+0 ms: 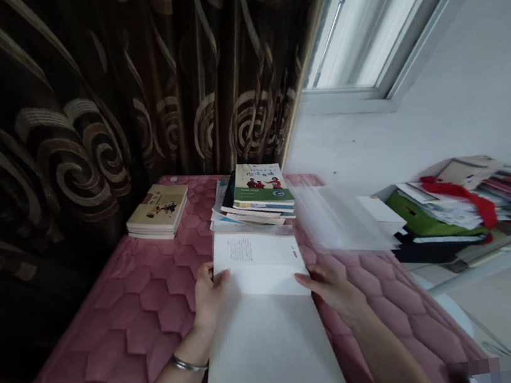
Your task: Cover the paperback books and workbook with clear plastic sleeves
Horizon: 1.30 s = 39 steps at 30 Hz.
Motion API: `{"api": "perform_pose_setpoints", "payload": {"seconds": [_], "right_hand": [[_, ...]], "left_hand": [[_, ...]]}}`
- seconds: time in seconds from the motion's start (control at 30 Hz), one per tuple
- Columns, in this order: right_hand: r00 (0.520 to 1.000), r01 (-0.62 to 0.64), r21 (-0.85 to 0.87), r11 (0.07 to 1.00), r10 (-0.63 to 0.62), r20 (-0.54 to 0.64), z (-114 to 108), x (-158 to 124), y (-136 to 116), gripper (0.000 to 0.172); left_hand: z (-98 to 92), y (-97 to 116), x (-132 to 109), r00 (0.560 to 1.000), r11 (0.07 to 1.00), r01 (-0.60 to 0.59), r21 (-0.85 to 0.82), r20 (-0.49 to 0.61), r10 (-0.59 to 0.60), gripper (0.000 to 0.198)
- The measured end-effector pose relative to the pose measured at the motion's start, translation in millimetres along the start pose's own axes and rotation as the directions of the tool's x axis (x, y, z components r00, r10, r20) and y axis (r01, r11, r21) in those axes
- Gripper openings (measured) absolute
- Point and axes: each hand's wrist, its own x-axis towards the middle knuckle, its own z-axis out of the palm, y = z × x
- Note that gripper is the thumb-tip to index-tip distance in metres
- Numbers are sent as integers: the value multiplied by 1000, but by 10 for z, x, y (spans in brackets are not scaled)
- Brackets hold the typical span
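Note:
An open book (266,282) with pale pages is held between my two hands, over a larger white sheet or cover (272,347). My left hand (209,296) grips its left edge, thumb on the page and fingers beneath. On the opposite edge, my right hand (333,291) holds it the same way. A block of printed text shows on the far page, and the near part looks blank. Just beyond the book rises a stack of books (260,194), topped by a green and white cover with small figures.
A smaller pile of tan books (158,211) lies at the back left of the pink quilted surface (136,322). Blurred clear plastic sheets (339,214) rest right of the stack. Papers and a green folder (423,215) crowd a shelf at right. A dark patterned curtain (162,71) hangs behind.

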Motion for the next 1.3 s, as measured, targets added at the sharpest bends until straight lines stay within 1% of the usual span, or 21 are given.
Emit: {"api": "perform_pose_setpoints", "payload": {"seconds": [0.07,0.13,0.17,0.23,0.3,0.4,0.53,0.63,0.7,0.77,0.83,0.93,1.0,1.07,1.17,1.3], "right_hand": [[995,-22,37,999,25,-91,-4,10,8,29],[986,-45,23,999,48,-161,-11,10,6,27],[986,-43,-3,999,42,-160,-16,7,2,25],[994,-12,-43,999,7,-105,-29,1,1,21],[997,11,-44,999,-14,-71,-48,3,17,22],[998,-8,-51,999,5,-67,-75,22,68,26],[1000,-16,-35,999,15,-22,-58,19,81,29],[997,-25,25,999,27,-78,17,-31,-5,30],[990,-57,85,995,68,-120,72,-67,-68,31],[986,-78,157,985,99,-133,109,-86,-102,31],[984,-75,200,977,104,-142,122,-88,-99,31],[983,-58,184,981,89,-162,124,-81,-60,28],[981,-65,206,976,100,-165,139,-85,-41,25],[981,-80,298,951,128,-144,174,-98,-37,22],[983,-89,452,888,152,-105,245,-121,-53,27],[974,-44,523,851,152,-166,308,-125,-69,37]], "left_hand": [[-2,-6,1,1000,1000,0,8,3,0,31],[-1,-8,2,1000,1000,3,12,-8,-3,30],[0,-6,2,1000,1000,5,10,-11,-5,29],[0,0,1,1000,1000,6,12,-10,-6,29],[0,6,-1,1000,1000,6,22,-6,-5,30],[4,6,-2,1000,1000,-1,9,-13,1,29],[12,-15,6,1000,1000,-7,-11,-30,7,28],[8,-38,15,999,1000,-10,3,-31,10,28],[3,-49,17,1000,1000,-13,5,-27,14,29],[2,-50,14,1000,1000,-12,-4,-17,12,29],[5,-39,9,1000,1000,-6,-15,-13,6,28],[12,-11,1,1000,1000,8,-18,-15,-8,28],[15,4,-2,1000,999,9,-31,-6,-9,28],[15,5,0,1000,999,10,-52,-3,-11,29],[10,-19,13,1000,998,10,-60,-8,-10,31],[5,-69,31,1000,997,6,-73,7,-5,34]]}}
